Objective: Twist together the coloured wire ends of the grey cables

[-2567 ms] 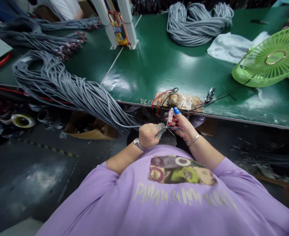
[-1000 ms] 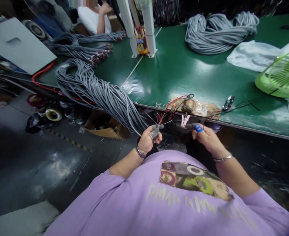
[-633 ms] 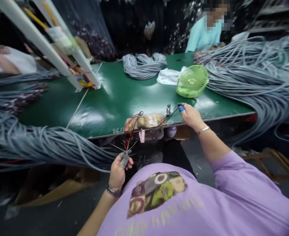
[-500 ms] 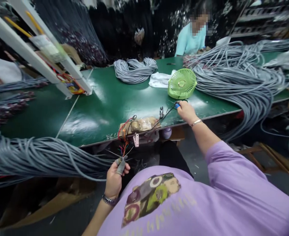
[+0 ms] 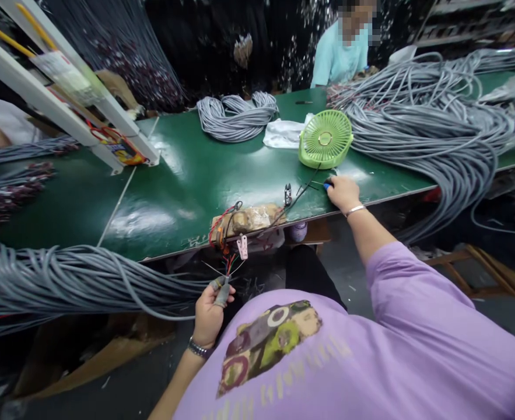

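Note:
My left hand (image 5: 212, 309) pinches a grey cable (image 5: 225, 286) below the table's front edge. Thin coloured wires (image 5: 228, 265) fan out of its stripped end, with pale strands to each side. Grey covers wrap some of these fingertips. Over the green table (image 5: 187, 192), my right hand (image 5: 344, 192) is closed round a slim tool (image 5: 321, 184) with a thin metal shaft and a blue-and-black end, mostly hidden by the fingers. Just beyond it stands a green fan (image 5: 325, 140). Small black cutters (image 5: 287, 195) stand beside a taped wooden block (image 5: 255, 219), with a pink clip (image 5: 242, 247) at its front.
Grey cable bundles lie at the left (image 5: 86, 280), the back (image 5: 237, 116) and the right (image 5: 427, 125), some hanging over the edge. A white frame (image 5: 108, 116) rises on the left. Across the table sits a person in light blue (image 5: 340, 55). A wooden stool (image 5: 476, 268) stands below right.
My right hand has moved right along the table, away from the dark cords, and more of the thin shaft shows. My left hand with the cable has shifted slightly right. The view has tilted slightly.

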Demonstrator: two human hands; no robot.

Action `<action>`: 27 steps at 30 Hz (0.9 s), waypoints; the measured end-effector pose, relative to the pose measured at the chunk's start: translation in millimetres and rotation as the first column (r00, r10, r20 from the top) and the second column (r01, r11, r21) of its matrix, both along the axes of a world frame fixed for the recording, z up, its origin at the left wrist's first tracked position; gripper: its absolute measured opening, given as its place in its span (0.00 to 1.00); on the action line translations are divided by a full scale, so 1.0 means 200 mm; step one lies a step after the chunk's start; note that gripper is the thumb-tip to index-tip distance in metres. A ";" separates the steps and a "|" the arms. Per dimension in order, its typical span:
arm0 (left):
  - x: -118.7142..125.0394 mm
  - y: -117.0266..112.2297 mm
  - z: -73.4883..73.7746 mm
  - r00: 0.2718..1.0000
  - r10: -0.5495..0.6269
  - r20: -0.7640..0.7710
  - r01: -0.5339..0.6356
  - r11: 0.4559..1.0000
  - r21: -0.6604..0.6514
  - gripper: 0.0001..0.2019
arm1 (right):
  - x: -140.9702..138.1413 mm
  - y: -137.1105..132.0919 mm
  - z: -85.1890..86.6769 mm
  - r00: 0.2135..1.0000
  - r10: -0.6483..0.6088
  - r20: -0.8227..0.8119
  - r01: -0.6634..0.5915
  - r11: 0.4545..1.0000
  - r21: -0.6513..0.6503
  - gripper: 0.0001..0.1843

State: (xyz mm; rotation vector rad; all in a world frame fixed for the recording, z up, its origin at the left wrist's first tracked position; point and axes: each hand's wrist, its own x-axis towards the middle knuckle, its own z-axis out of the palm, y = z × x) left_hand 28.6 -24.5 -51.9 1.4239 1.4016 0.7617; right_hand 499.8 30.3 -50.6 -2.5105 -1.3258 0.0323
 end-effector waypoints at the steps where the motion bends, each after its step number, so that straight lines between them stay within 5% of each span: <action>1: 0.01 0.00 0.00 1.000 -0.007 -0.009 0.007 1.000 -0.003 0.15 | -0.01 0.02 0.00 0.999 0.034 0.010 -0.034 0.999 0.005 0.20; 5: 0.02 0.00 0.02 0.999 -0.023 -0.025 0.023 1.000 -0.004 0.18 | -0.04 0.05 0.01 0.995 0.091 0.028 -0.091 0.996 -0.004 0.21; 11: -0.01 0.00 0.00 0.999 -0.018 -0.032 0.018 1.000 -0.004 0.19 | -0.03 -0.09 0.05 0.998 -0.021 0.056 0.015 0.995 0.102 0.18; 13: -0.01 0.00 0.00 1.000 -0.014 -0.028 0.014 1.000 -0.003 0.19 | -0.06 -0.13 0.07 0.994 0.085 0.068 -0.096 0.979 0.180 0.18; 18: 0.05 0.02 0.01 0.999 -0.052 -0.007 0.052 0.999 -0.003 0.20 | -0.20 -0.02 0.16 0.829 0.514 0.220 -0.547 0.828 0.126 0.19; 24: 0.06 0.00 0.02 1.000 -0.030 0.007 0.030 1.000 -0.004 0.19 | -0.25 0.25 0.18 0.597 0.775 0.207 -0.775 0.624 -0.100 0.19; 27: 0.02 -0.02 0.01 1.000 -0.007 0.011 0.007 1.000 -0.018 0.18 | -0.28 0.32 0.16 0.550 0.826 0.128 -0.815 0.563 -0.134 0.19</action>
